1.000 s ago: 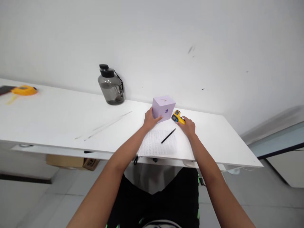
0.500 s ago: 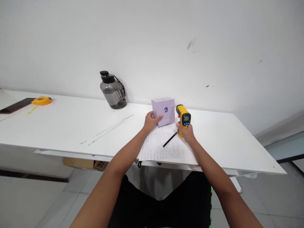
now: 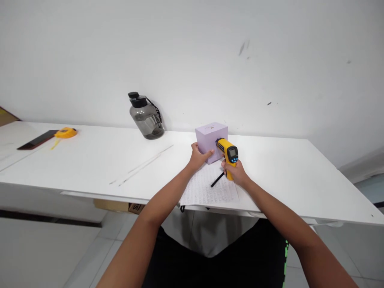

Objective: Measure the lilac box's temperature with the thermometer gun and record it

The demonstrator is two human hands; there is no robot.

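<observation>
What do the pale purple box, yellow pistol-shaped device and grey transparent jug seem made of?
Pale purple box: probably matte card; flat faces, crisp edges.
Yellow pistol-shaped device: likely smooth plastic; rounded, evenly coloured body.
Grey transparent jug: glossy, perhaps plastic; reflections, see-through wall, though glass possible.

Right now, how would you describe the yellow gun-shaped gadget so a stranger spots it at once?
On the long white table, find the lilac box with the left hand on it. At its right side, the right hand grips the yellow gun-shaped gadget. Unlike the yellow tape measure far left, it has a screen above blue buttons.
</observation>
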